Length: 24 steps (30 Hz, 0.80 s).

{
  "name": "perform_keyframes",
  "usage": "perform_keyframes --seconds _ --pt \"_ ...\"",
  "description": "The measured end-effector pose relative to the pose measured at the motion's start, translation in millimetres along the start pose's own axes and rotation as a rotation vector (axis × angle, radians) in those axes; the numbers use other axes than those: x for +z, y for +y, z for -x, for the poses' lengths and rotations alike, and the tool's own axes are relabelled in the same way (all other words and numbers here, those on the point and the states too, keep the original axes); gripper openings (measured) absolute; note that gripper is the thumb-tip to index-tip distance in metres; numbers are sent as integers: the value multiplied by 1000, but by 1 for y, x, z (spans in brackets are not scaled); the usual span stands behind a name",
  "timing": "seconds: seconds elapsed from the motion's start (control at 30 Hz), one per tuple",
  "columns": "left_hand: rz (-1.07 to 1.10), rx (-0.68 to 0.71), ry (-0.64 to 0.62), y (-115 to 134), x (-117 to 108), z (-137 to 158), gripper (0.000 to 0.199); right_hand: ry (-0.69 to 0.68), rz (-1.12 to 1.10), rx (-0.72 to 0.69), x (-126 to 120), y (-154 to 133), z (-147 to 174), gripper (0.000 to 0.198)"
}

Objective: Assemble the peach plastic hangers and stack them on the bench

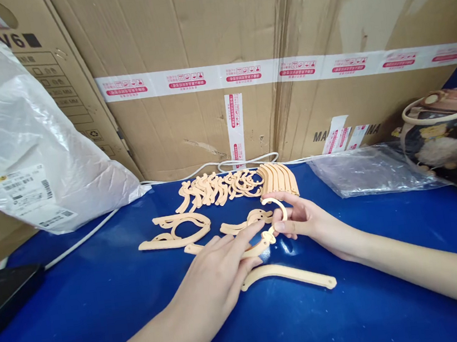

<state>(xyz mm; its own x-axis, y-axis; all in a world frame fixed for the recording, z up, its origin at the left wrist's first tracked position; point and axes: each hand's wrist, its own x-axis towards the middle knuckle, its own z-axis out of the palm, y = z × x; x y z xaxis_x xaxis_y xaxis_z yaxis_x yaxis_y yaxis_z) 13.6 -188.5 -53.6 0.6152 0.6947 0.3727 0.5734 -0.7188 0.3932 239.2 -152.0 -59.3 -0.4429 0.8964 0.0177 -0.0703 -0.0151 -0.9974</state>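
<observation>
A white bag [39, 140] sits left on the blue table [103, 305]; next, the left hand [218, 265] grasps a curved beige arm [257, 249] near the table's middle. A loose curved piece [290, 272] lies just in front, while the right hand [306, 218] pinches a beige hook [283, 208] (its open side faces left) at that arm's end, and a clear bag [363, 173] lies farther right.

A big carton [189, 131] stands behind the blue bench [358, 322], banded with white-and-pink tape [150, 84]. Over on the left, a bulging white parcel [35, 140] sits before another carton [56, 59], a pale cable [82, 243] running by a dark object [5, 301]. Off right, I see clear plastic [363, 173] beside a fluffy pompom [445, 151].
</observation>
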Motion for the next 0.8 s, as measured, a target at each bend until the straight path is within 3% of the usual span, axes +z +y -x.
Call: perform_keyframes --seconds 0.33,0.8 --pt "170 -86 -5 1 -3 1 40 -10 -13 -13 -1 2 -2 57" --pt "198 -3 -17 -2 -7 3 34 -66 -3 20 -1 -1 -2 60"
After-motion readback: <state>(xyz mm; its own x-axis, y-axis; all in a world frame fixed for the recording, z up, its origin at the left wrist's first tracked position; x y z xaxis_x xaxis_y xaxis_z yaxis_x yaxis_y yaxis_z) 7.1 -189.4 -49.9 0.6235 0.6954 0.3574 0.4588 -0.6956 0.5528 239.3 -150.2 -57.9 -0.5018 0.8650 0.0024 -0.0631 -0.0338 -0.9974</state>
